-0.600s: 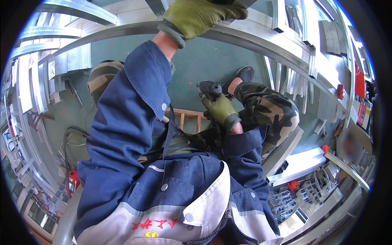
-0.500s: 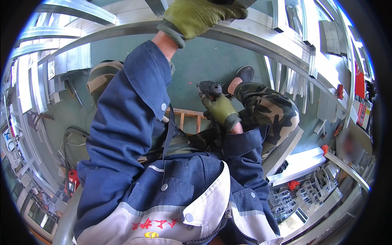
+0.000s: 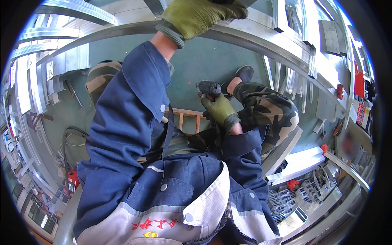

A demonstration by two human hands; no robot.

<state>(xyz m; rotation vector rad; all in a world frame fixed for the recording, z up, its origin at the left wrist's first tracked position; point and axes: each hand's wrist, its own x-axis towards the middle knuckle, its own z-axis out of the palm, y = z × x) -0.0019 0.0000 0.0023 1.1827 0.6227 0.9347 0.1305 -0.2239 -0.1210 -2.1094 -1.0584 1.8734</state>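
The green floor (image 3: 220, 55) spreads beneath everything, and across its far side runs a long silver metal beam (image 3: 261, 41), bowed by the wide lens. The person facing it wears a dark blue jacket (image 3: 179, 192) with pale panels, and camouflage trousers (image 3: 269, 108), the knees set well apart. Down to the person's right, short cut metal profiles (image 3: 281, 202) are massed in a pile.

The left hand (image 3: 198, 18), in an olive glove, reaches forward over the beam, the arm stretched out. Its fingers run up to the upper edge of the view, so I can't tell whether they are clamped on anything.

A small wooden frame (image 3: 188, 112), rather like a piece of ladder, shows low between the legs. Just beyond it and a little to the right is the right hand (image 3: 220, 109), gloved alike, its fingers wrapped round a black power tool (image 3: 210, 87). That tool sits between the knees, above the floor.

By the person's left elbow stands a red case (image 3: 72, 181); near the tool I see a dark shoe (image 3: 245, 73). Smallest of all, a red spot (image 3: 189, 83) shows on the floor.
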